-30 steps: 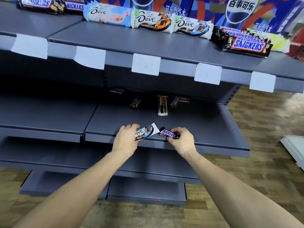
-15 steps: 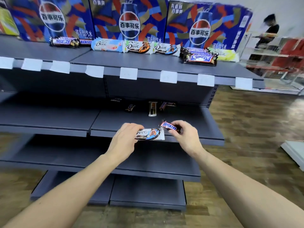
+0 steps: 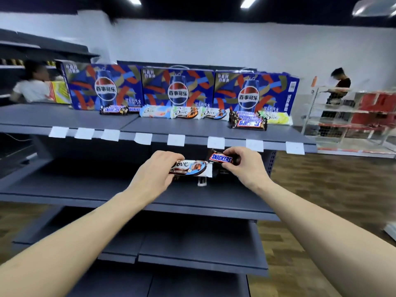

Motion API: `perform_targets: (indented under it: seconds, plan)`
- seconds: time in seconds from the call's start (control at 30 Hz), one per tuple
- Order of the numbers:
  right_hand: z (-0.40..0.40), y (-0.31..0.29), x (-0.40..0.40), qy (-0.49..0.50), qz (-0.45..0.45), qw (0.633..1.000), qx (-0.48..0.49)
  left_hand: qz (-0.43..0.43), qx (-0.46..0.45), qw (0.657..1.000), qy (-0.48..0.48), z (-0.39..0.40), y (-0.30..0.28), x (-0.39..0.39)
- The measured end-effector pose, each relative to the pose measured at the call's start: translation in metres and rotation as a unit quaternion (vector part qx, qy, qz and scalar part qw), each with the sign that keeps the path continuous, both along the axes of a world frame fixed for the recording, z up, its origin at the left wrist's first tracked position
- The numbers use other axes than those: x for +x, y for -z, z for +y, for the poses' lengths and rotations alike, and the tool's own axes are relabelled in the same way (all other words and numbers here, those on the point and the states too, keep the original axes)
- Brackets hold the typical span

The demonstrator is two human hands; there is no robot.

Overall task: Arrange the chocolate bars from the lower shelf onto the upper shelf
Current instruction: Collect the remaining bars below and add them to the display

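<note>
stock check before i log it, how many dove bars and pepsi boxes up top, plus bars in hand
Shelved Dove bars: 4
Pepsi boxes: 3
Held Dove bar: 1
Held Snickers bar: 1
Total: 9

Counted on upper shelf [image 3: 192, 130]: three Pepsi cartons [image 3: 102, 87], four Dove bars [image 3: 186, 112], three groups of Snickers bars [image 3: 248, 121], number blurred. Held in hands: one Dove bar [image 3: 189, 167], one Snickers bar [image 3: 221, 157]. Eight blank price tags [image 3: 175, 139].
</note>
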State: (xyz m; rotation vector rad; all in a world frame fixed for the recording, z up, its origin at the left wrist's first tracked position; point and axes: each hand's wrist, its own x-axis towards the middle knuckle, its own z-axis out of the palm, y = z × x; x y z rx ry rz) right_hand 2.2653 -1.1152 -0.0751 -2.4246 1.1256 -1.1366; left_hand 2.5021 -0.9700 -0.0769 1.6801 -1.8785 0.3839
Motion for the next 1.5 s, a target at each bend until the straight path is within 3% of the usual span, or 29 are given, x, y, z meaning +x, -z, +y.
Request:
perform_targets:
  seconds: [0.37, 0.83, 1.27, 1.5]
  plan:
    - [-0.054, -0.061, 0.048, 0.019, 0.028, 0.999, -0.033, -0.014, -0.040, 0.999, 0.000, -0.058, -0.047, 0.066]
    - [-0.130, -0.068, 0.121, 0.090, 0.061, 0.993, -0.040, -0.012, -0.007, 1.000, 0.028, -0.159, -0.065, 0.156]
    - [-0.204, -0.080, 0.086, 0.138, 0.034, 0.989, -0.039, -0.049, 0.028, 0.995, 0.079, -0.252, -0.063, 0.108]
    - [-0.250, -0.085, 0.075, 0.095, 0.033, 0.994, -0.036, -0.056, 0.050, 0.996, 0.045, -0.309, -0.067, 0.069]
